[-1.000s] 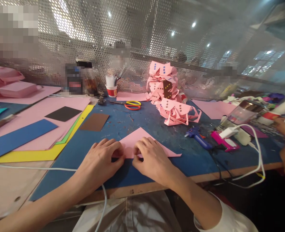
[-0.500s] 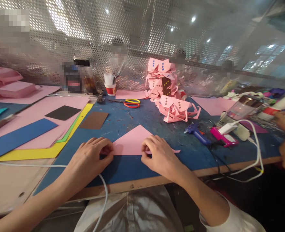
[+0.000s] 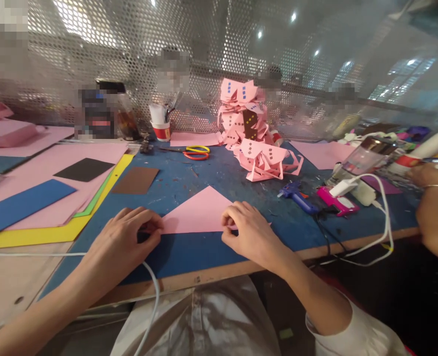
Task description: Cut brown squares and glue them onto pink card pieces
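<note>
A pink sheet of paper (image 3: 200,212), its visible part triangular with the point away from me, lies on the blue mat in front of me. My left hand (image 3: 131,235) pinches its left corner between thumb and fingers. At the right end my right hand (image 3: 250,232) is closed on the lower edge, thumb and fingertips together. Both corners are partly hidden by my hands. Beyond the paper stands a stack of pink folded paper shapes (image 3: 265,155) with small dark and blue squares on them.
Scissors (image 3: 196,152) lie behind the paper, and a brown sheet (image 3: 136,180) to its left. Coloured sheets (image 3: 29,205) cover the left side. A blue glue gun (image 3: 298,198), a pink device (image 3: 337,201) and white cables are on the right. Another person's arm (image 3: 437,212) reaches in there.
My hands have spread a little farther apart along the paper's near edge. The whole view has shifted slightly. At far right, the other person's hand has moved with a white roll.
</note>
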